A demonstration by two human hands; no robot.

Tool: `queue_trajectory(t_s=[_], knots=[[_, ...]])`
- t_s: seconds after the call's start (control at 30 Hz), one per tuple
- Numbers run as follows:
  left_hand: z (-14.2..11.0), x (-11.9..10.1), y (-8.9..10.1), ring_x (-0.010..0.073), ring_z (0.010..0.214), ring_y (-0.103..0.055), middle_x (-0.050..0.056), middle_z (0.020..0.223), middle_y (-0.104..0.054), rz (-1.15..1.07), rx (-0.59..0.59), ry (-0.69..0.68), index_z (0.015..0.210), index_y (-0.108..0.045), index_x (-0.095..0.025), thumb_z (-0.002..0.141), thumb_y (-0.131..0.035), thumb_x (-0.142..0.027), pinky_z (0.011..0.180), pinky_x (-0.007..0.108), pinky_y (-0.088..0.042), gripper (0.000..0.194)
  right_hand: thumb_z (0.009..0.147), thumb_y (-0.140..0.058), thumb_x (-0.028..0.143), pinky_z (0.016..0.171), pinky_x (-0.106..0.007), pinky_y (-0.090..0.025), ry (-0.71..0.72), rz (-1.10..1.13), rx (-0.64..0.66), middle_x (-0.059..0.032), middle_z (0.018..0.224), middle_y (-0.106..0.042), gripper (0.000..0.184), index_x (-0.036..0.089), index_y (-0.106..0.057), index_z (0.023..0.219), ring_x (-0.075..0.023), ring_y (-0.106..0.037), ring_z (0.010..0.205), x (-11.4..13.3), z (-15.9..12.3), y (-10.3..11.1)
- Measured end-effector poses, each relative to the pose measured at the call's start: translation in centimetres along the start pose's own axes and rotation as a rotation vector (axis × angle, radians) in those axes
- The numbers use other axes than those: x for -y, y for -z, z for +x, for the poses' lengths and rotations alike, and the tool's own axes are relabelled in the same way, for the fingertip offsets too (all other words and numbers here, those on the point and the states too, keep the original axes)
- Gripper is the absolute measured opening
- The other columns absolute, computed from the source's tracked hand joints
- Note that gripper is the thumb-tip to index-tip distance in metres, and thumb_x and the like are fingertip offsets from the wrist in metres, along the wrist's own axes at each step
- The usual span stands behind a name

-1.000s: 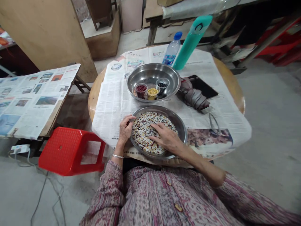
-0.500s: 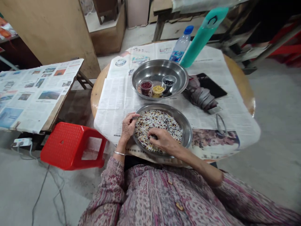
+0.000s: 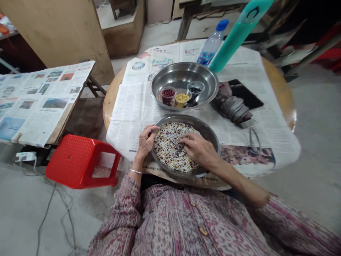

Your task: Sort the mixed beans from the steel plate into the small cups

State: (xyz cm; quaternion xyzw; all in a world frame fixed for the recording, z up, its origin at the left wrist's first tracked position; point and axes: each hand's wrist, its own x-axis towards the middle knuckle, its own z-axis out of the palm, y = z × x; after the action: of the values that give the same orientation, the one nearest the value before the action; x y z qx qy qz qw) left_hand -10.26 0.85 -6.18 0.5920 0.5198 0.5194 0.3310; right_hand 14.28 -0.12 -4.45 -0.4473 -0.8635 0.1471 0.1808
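Observation:
A steel pan full of mixed beans and grains sits at the near edge of a round table. My left hand grips the pan's left rim, fingers curled over it. My right hand lies in the mix, fingers bent and drawn together over the grains; whether they pinch anything is hidden. Behind stands a second steel pan holding three small cups: red beans, yellow beans and black beans.
Newspaper covers the table. A water bottle and a teal flask stand at the back, a folded grey umbrella to the right. A red plastic stool and a paper-covered side table are on the left.
My right hand curled and pulled toward the pan's near side, then moved back up to the middle right of the grains. My left hand stayed on the rim.

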Motion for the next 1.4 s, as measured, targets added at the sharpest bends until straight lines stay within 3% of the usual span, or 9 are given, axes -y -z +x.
queue_trajectory(t_s=[0.13,0.23,0.43,0.63,0.87,0.97,1.17,1.3,1.4], knots=[[0.0,0.0,0.0,0.0213,0.114,-0.066,0.006,0.114,-0.073,0.012,0.001,0.016,0.098,-0.075,-0.021,0.092,-0.058,-0.014,0.106,0.036,-0.050,0.020,0.096,-0.056,0.030,0.095,-0.043,-0.054,-0.085,0.004,-0.057,-0.0124,0.112,-0.067,0.022,0.020,-0.071,0.110,-0.0280,-0.063,0.106,-0.1,1.2,0.4],[0.0,-0.1,0.1,0.0216,0.114,-0.066,0.006,0.115,-0.073,0.011,0.003,0.008,0.099,-0.075,-0.021,0.092,-0.058,-0.015,0.107,0.036,-0.050,0.019,0.095,-0.060,0.037,0.095,-0.042,-0.053,-0.009,0.020,0.010,-0.0137,0.118,-0.064,0.030,0.019,-0.068,0.119,-0.0294,-0.060,0.113,1.9,2.1,-0.2],[0.0,-0.1,0.1,0.0216,0.115,-0.066,0.007,0.114,-0.073,0.008,0.012,0.004,0.099,-0.074,-0.020,0.093,-0.057,-0.015,0.107,0.036,-0.049,0.019,0.089,-0.050,0.009,0.083,-0.031,-0.050,0.029,0.018,0.206,-0.0100,0.102,-0.067,0.024,0.018,-0.069,0.099,-0.0211,-0.064,0.091,3.6,2.9,-1.1],[0.0,0.0,0.0,0.0216,0.117,-0.066,0.007,0.115,-0.073,0.001,0.009,0.010,0.098,-0.074,-0.020,0.093,-0.058,-0.014,0.108,0.037,-0.048,0.018,0.085,-0.052,0.011,0.076,-0.031,-0.046,-0.003,0.084,0.191,-0.0057,0.086,-0.068,0.019,0.021,-0.068,0.084,-0.0199,-0.063,0.080,1.0,-0.1,0.9],[0.0,-0.1,0.0,0.0215,0.117,-0.066,0.006,0.116,-0.073,0.011,0.000,0.003,0.098,-0.075,-0.022,0.093,-0.058,-0.014,0.107,0.036,-0.049,0.019,0.090,-0.052,0.011,0.076,-0.029,-0.050,0.172,0.210,0.359,-0.0040,0.094,-0.068,0.023,0.024,-0.071,0.094,-0.0167,-0.065,0.082,2.3,-2.9,0.8],[0.0,-0.1,0.0,0.0215,0.116,-0.066,0.006,0.115,-0.073,0.017,0.010,0.011,0.098,-0.075,-0.022,0.093,-0.057,-0.015,0.107,0.037,-0.049,0.020,0.092,-0.051,0.011,0.078,-0.031,-0.051,0.151,0.120,0.279,-0.0064,0.097,-0.069,0.026,0.024,-0.072,0.098,-0.0194,-0.065,0.088,2.1,-1.6,0.1],[-0.1,-0.1,-0.1,0.0210,0.114,-0.066,0.006,0.114,-0.073,0.007,-0.001,0.013,0.097,-0.074,-0.021,0.091,-0.057,-0.011,0.106,0.035,-0.050,0.021,0.096,-0.053,0.020,0.094,-0.041,-0.054,-0.038,-0.036,-0.052,-0.0123,0.112,-0.068,0.022,0.021,-0.073,0.105,-0.0278,-0.063,0.110,0.5,1.5,0.5],[-0.2,-0.2,-0.1,0.0210,0.115,-0.066,0.006,0.113,-0.073,-0.009,-0.007,0.015,0.098,-0.074,-0.021,0.092,-0.057,-0.011,0.106,0.036,-0.050,0.021,0.095,-0.061,0.031,0.097,-0.045,-0.054,0.080,0.061,0.014,-0.0123,0.117,-0.067,0.023,0.022,-0.070,0.114,-0.0282,-0.062,0.111,2.1,2.3,-0.1],[-0.2,-0.4,0.0,0.0205,0.115,-0.066,0.006,0.112,-0.073,-0.009,-0.008,0.032,0.097,-0.074,-0.020,0.092,-0.056,-0.012,0.107,0.035,-0.049,0.021,0.094,-0.061,0.025,0.096,-0.044,-0.055,0.188,0.123,0.071,-0.0128,0.119,-0.066,0.022,0.022,-0.069,0.114,-0.0280,-0.060,0.114,3.7,2.4,-1.5]])
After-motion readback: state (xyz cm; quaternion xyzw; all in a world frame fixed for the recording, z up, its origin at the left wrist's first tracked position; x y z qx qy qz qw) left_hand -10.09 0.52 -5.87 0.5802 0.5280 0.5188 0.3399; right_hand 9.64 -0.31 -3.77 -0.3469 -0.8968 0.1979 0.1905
